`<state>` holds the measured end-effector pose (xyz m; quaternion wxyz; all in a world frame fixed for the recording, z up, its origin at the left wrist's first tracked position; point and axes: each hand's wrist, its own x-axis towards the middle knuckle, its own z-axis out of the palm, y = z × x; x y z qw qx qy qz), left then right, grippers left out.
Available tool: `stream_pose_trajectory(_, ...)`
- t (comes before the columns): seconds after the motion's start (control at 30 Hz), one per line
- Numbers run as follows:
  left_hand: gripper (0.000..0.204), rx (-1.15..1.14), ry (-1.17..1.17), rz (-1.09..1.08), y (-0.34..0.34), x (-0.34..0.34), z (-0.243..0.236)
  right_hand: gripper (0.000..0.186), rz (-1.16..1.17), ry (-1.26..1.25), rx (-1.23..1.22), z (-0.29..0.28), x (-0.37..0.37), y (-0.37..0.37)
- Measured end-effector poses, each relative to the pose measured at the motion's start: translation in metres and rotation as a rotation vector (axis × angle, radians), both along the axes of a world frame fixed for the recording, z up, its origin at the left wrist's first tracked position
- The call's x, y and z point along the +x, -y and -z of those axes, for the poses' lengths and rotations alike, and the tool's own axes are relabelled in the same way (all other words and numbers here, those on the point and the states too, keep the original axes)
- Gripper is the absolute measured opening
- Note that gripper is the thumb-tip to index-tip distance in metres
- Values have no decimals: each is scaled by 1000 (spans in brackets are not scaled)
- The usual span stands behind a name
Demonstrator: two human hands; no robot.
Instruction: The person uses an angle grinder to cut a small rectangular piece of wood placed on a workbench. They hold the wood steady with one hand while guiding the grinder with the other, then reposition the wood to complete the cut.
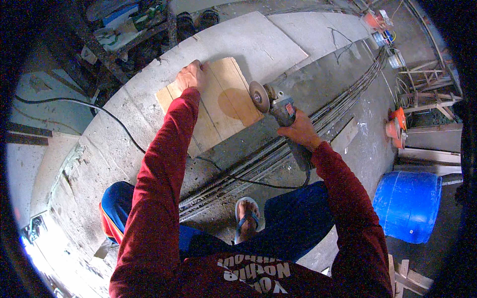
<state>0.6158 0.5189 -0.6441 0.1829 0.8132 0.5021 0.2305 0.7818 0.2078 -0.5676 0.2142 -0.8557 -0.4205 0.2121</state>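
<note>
An angle grinder (284, 111) with a round disc (259, 96) is gripped in my right hand (301, 130). Its disc stands at the right edge of a light wooden board (218, 107); whether it touches the wood I cannot tell. The disc throws a dark round shadow on the board. My left hand (191, 77) is closed on the board's far left edge, its fingertips partly hidden. A dark line runs across the board, which rests on a pale concrete ledge. From the grinder's rear a black cord (258, 184) loops to the left, passing under the board.
Long metal rods (318, 124) lie on the floor beyond my sandalled foot (247, 218). A blue barrel (407, 206) lies at the right, with orange buckets (395, 130) and wooden frames farther back. A flat panel (248, 44) lies on the concrete ledge (112, 134). Cluttered shelving stands at upper left.
</note>
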Motion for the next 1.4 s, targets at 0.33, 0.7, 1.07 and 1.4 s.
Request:
stream_pose_trajectory(0.33, 40, -27, -36, 21, -4, 2, 4, 58, -35, -76, -30, -26, -15, -5)
stream_pose_trajectory(0.7, 43, -63, -35, 25, -6, 3, 4, 58, -29, -83, 23, -12, -7, 5)
stream_pose_trajectory(1.07, 45, -4, -48, 25, -6, 2, 8, 57, 19, -95, -45, -20, -13, 6)
stream_pose_trajectory(1.4, 42, -47, -35, 4, -2, 0, 0, 59, 3, -83, -56, -18, -12, 10)
